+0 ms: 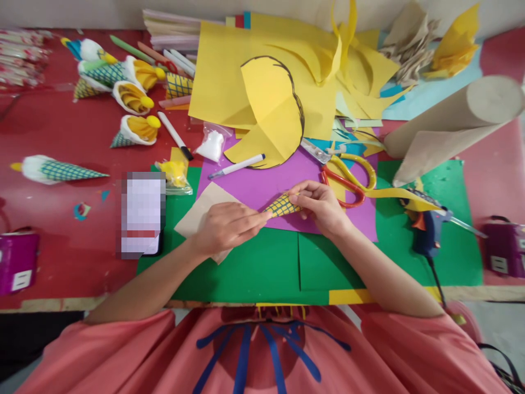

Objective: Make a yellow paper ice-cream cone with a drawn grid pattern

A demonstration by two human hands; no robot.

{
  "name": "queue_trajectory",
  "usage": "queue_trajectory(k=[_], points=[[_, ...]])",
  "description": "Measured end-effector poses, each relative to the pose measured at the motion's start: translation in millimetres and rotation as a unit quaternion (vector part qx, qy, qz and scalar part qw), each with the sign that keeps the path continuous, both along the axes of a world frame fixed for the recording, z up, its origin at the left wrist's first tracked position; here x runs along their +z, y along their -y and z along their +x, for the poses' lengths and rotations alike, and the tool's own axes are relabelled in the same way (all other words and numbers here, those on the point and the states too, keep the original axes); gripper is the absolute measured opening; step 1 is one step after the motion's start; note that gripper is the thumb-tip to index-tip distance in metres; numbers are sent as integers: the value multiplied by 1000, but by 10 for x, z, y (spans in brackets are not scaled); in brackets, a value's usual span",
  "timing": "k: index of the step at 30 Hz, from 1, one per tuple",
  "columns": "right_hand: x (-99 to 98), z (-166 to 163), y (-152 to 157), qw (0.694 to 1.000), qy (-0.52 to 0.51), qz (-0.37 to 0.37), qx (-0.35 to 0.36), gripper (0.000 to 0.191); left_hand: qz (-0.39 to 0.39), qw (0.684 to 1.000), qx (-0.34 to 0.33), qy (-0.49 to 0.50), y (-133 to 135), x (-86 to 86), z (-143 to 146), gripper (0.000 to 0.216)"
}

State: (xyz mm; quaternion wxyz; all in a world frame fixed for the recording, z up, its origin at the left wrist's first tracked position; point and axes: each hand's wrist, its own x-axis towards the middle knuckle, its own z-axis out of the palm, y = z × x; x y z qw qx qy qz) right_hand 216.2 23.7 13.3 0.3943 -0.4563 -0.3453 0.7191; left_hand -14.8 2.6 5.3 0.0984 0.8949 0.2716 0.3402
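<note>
A small yellow paper cone with a dark grid pattern (pixel 282 206) lies between my two hands over the purple sheet (pixel 262 186). My left hand (pixel 225 225) pinches its pointed end with the fingertips. My right hand (pixel 322 205) grips its wide end, fingers curled around it. Both hands hover above green paper (pixel 266 268) and a beige paper piece (pixel 197 216) under my left hand.
Red-and-yellow scissors (pixel 348 178) and a blue glue gun (pixel 426 224) lie to the right. A marker (pixel 235 166), yellow sheets (pixel 270 87), a cardboard roll (pixel 451 123), a phone (pixel 143 213) and several finished cones (pixel 61 171) surround the work area on the red table.
</note>
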Motion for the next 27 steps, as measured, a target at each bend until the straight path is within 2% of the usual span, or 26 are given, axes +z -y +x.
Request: queue_trajectory(k=[4, 8, 12, 15, 18, 22, 24, 27], points=[[-13, -13, 15, 1000, 4, 8, 12, 20, 1, 999, 13, -34, -8, -2, 40, 33], [-14, -13, 9, 1000, 6, 13, -3, 20, -7, 1000, 23, -10, -10, 14, 30, 27], [-20, -11, 1, 998, 14, 24, -49, 20, -41, 994, 97, 34, 12, 50, 45, 18], [-33, -17, 18, 997, 14, 40, -66, 20, -125, 977, 157, 73, 37, 53, 73, 21], [-49, -26, 42, 996, 26, 46, -76, 20, -173, 969, 134, 111, 42, 31, 82, 34], [-60, -33, 52, 994, 31, 52, -91, 19, -149, 986, 48, 62, 16, 15, 74, 34], [-60, -37, 51, 993, 22, 55, -98, 18, -154, 985, 46, 56, 5, 21, 77, 37], [-59, -52, 62, 993, 12, 54, -101, 17, -177, 979, 79, 68, 2, 34, 90, 38]])
